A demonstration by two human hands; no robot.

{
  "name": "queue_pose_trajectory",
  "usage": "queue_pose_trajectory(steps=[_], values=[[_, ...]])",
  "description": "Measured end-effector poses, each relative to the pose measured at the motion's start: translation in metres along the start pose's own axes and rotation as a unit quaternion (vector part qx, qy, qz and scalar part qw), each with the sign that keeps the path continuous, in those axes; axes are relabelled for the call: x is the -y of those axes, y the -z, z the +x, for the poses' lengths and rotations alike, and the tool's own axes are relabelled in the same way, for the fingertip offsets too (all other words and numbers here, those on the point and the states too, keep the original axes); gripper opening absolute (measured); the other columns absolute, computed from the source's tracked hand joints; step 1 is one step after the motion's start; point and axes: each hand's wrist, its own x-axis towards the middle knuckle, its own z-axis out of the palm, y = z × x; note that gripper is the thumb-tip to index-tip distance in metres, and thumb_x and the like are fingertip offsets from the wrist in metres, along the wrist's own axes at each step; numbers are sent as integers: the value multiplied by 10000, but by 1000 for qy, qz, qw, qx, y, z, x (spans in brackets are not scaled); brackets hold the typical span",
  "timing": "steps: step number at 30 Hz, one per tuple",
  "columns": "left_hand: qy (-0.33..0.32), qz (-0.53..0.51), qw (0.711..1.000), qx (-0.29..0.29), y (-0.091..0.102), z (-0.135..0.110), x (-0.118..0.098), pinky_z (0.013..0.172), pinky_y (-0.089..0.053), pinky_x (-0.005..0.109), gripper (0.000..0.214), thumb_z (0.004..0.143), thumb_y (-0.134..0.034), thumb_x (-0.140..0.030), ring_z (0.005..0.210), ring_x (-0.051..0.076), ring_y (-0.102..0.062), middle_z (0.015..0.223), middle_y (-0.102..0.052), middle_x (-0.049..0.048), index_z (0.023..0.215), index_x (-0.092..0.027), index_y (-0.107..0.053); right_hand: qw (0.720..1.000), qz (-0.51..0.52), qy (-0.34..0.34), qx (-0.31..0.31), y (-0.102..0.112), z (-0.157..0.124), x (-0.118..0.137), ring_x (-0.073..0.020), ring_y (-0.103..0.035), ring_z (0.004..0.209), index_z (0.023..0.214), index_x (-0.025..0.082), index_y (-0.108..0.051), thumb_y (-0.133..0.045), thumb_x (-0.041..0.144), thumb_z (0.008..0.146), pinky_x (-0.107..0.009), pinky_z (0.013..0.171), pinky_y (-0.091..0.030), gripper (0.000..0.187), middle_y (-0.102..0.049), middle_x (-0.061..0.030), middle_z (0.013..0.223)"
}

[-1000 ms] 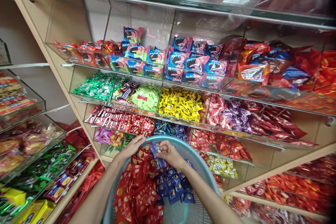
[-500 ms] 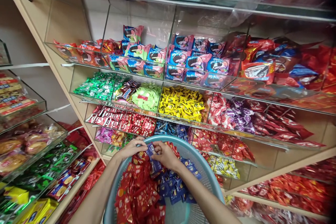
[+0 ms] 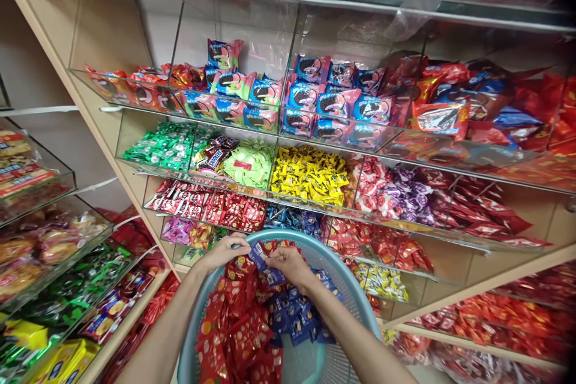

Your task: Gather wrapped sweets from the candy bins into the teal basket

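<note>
A teal plastic basket (image 3: pixel 371 312) holds red snack packets (image 3: pixel 238 324) on its left and small blue packets (image 3: pixel 299 315) on its right. Over the far part of the basket, one small blue packet (image 3: pixel 258 257) is stretched between my hands. My left hand (image 3: pixel 225 253) is closed, its bent fingers and thumb at the packet's left corner. From the other side, my right hand (image 3: pixel 290 264) pinches the packet's right edge between thumb and fingers. My wrists partly cover the basket rim and some packets.
Clear-fronted tiered bins rise beyond the basket, with blue-pink cookie packs (image 3: pixel 335 102), yellow sweets (image 3: pixel 310 175), green sweets (image 3: pixel 157 145) and red packets (image 3: pixel 234 210). A wooden divider (image 3: pixel 96 114) slants down at left. More shelves with wrapped cakes (image 3: pixel 58 246) stand beyond it.
My right hand has shifted slightly right along the blue packet, showing more of it. Both hands stay at the packet. The view has moved a little.
</note>
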Motion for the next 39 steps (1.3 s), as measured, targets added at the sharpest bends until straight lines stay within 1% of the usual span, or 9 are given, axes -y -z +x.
queue_pose_trajectory(steps=[4, 11, 16, 19, 23, 26, 29, 33, 39], values=[[1, -1, 1000, -13, 0, 1, 1, 852, -321, 254, 284, 660, -545, -456, 941, 167, -484, 961, -556, 23, 690, -192, -647, 1000, 24, -10, -9, -1, 1, 2, -74, -442, 456, 574, 157, -569, -670, 408, 524, -215, 481, -329, 275, -569, 25, 524], [16, -12, 1000, -16, 0, 3, 2, 844, -318, 256, 267, 613, -599, -444, 965, 178, -480, 1014, -536, 16, 723, -209, -662, 998, 62, -20, 26, -1, -3, 10, -112, -530, 570, 578, 154, -572, -694, 396, 480, -253, 604, -390, 288, -610, 3, 585], [11, -4, 1000, -20, 0, 4, -2, 824, -334, 254, 275, 622, -586, -448, 923, 172, -496, 967, -557, 19, 702, -195, -658, 1000, 14, 1, 25, 0, -2, 13, -103, -502, 535, 583, 154, -565, -654, 386, 546, -238, 561, -370, 251, -597, 3, 580], [14, 0, 1000, -19, -1, 3, -9, 796, -352, 245, 312, 656, -545, -467, 886, 166, -506, 943, -564, 18, 739, -189, -659, 996, -78, 40, 12, 12, -12, 23, -92, -454, 500, 590, 160, -558, -604, 373, 618, -216, 505, -329, 220, -562, 15, 550], [24, 6, 1000, -10, -1, 1, -21, 796, -353, 244, 359, 706, -470, -489, 876, 167, -508, 926, -577, 17, 731, -192, -670, 960, -253, 117, 0, 34, -44, 37, -89, -401, 489, 598, 177, -532, -514, 323, 716, -209, 479, -273, 189, -509, 25, 531], [23, 2, 1000, -12, -1, -1, -27, 840, -336, 255, 379, 715, -453, -500, 894, 174, -506, 926, -589, 26, 731, -193, -675, 929, -343, 142, 6, 42, -71, 36, -100, -414, 507, 618, 187, -504, -422, 285, 781, -219, 496, -267, 207, -504, 11, 552], [37, -7, 999, -20, -1, -2, -29, 866, -327, 266, 413, 713, -435, -525, 927, 185, -499, 945, -589, 33, 736, -190, -675, 905, -399, 147, 26, 45, -87, 29, -120, -467, 596, 666, 192, -490, -334, 242, 822, -229, 548, -292, 226, -537, -20, 666], [49, -11, 998, -33, -2, -3, -29, 887, -311, 272, 424, 712, -423, -540, 964, 196, -489, 995, -581, 31, 727, -202, -679, 879, -457, 125, 49, 45, -90, 21, -127, -499, 682, 746, 206, -475, -295, 189, 833, -227, 592, -315, 200, -537, -28, 780], [49, -10, 998, -37, -2, -3, -30, 892, -314, 278, 409, 720, -423, -529, 961, 197, -493, 980, -592, 32, 694, -215, -683, 840, -522, 137, 60, 40, -82, 9, -130, -511, 673, 785, 209, -470, -282, 147, 828, -230, 585, -327, 203, -530, -38, 824]])
